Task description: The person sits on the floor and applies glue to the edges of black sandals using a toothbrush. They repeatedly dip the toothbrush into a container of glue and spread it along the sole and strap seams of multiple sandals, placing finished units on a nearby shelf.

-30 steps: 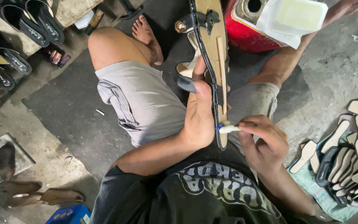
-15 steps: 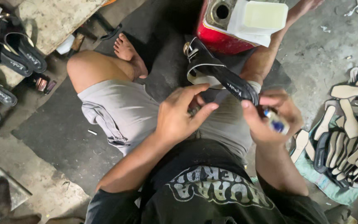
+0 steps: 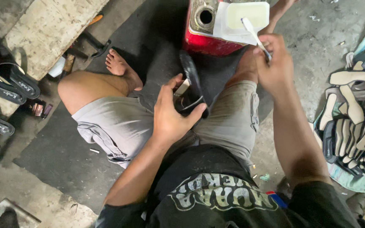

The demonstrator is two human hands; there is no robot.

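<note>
A person is sitting on a dark mat (image 3: 60, 156) that is lying over the concrete floor (image 3: 30, 198), knees spread and one bare foot resting near the mat's far edge. At the mat's far edge a red metal can (image 3: 203, 40) with a round opening in its top is standing, and a shallow white tray (image 3: 243, 17) of pale paste is sitting across its right half. Along the right edge of the floor a heap of cut sandal soles (image 3: 353, 122), beige and dark, is lying on a pale green cloth, while finished black sandals (image 3: 9, 82) are lining the left edge beside a stone slab. Between the knees, the left hand (image 3: 170, 114) is gripping a black sandal (image 3: 193, 82), thumb on the right side and fingers spread over the left; the sandal is standing on edge, narrow and long, its dark sole showing a thin profile with a strap curving pale near the thumb, its far tip pointing toward the can. The right hand (image 3: 273, 63) is closing its fingers around a small brush (image 3: 254, 33), whose white end is reaching into the tray, well apart from the sandal.
</note>
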